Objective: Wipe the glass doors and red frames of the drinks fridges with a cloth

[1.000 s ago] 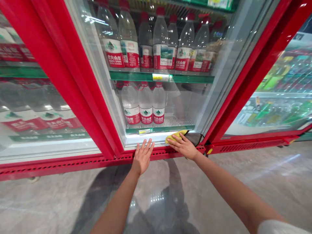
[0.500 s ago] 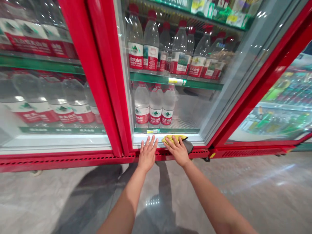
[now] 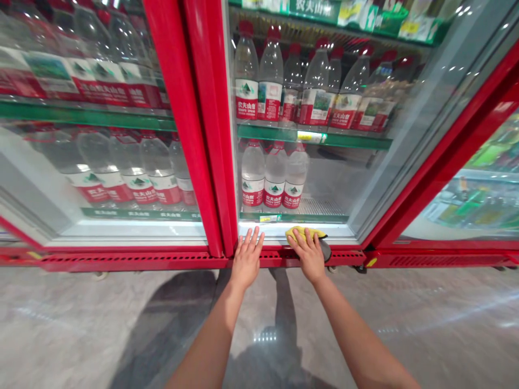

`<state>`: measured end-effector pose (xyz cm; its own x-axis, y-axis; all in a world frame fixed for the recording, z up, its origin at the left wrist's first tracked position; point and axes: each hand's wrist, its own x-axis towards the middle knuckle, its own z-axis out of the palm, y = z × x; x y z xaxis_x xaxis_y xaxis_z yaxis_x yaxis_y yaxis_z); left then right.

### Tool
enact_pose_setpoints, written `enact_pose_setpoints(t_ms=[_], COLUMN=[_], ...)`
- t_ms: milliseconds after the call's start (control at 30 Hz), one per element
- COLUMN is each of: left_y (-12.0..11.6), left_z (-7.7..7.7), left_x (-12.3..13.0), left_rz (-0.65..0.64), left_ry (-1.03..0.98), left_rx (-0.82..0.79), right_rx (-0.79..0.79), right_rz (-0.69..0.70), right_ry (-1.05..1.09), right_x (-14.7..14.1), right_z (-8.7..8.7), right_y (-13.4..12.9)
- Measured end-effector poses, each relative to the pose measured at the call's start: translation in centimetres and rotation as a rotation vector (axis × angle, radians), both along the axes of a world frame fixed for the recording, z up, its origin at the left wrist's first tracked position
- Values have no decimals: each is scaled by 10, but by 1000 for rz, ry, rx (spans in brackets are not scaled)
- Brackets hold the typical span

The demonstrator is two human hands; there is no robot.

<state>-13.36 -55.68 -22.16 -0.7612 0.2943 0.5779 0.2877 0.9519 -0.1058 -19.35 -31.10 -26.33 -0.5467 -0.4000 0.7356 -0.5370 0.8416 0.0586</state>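
Observation:
My right hand (image 3: 310, 256) presses a yellow and grey cleaning cloth (image 3: 320, 234) against the bottom of the red-framed glass door (image 3: 332, 178). Its fingers lie over the cloth, whose grey part sticks out to the right beneath the palm. To the left, my left hand (image 3: 247, 259) is open, fingers spread, at the lower edge of the same door, with nothing in it. Behind the glass, three water bottles (image 3: 274, 181) with red and white labels stand on the lowest shelf, just above the hands.
More water bottles (image 3: 316, 89) fill the shelf above, over a green shelf edge (image 3: 267, 132). A neighbouring cooler door (image 3: 133, 167) is on the left, another cooler (image 3: 470, 216) on the right. A perforated red base strip (image 3: 141, 262) runs above the grey floor (image 3: 60, 335).
My right hand and the cloth have shifted slightly right along the door's bottom edge. The left hand stays near the frame's left corner. The view has turned a little left.

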Motion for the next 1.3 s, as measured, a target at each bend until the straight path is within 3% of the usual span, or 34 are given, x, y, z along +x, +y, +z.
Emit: enact_pose_setpoints(t_ms=[167, 267, 400, 500, 600, 700, 833, 933, 1067, 1167, 1300], left_y=[-5, -3, -2, -5, -10, -14, -16, -19, -24, -29, -35], left_z=[6, 8, 9, 11, 13, 12, 12, 13, 15, 14, 13], left_x=[4, 5, 6, 8, 10, 12, 15, 17, 21, 25, 29], left_rz=[25, 43, 59, 67, 88, 108, 124, 142, 187, 207, 208], left_ry=[-10, -10, -3, 1, -5, -8, -19, -22, -12, -13, -20], left_rx=[-14, -15, -28, -40, -54, -64, -71, -71, -59, -57, -62], right_rx=[-146, -80, 44, -64, -159, -111, -3, -87, -139, -34, 35], right_rz=[-94, -47, 22, -47, -81, -32, 45, 3, 10, 93, 130], right_ry=[34, 1, -57, -40, -6, -8, -23, 9, 42, 25, 13], right_x=[-9, -4, 6, 3, -1, 3, 10, 6, 1, 7, 11], right_z=[18, 17, 7, 13, 23, 23, 17, 29, 49, 43, 27], right_y=[-17, -31, -21, -19, -37, -52, -44, -49, -82, -91, -70])
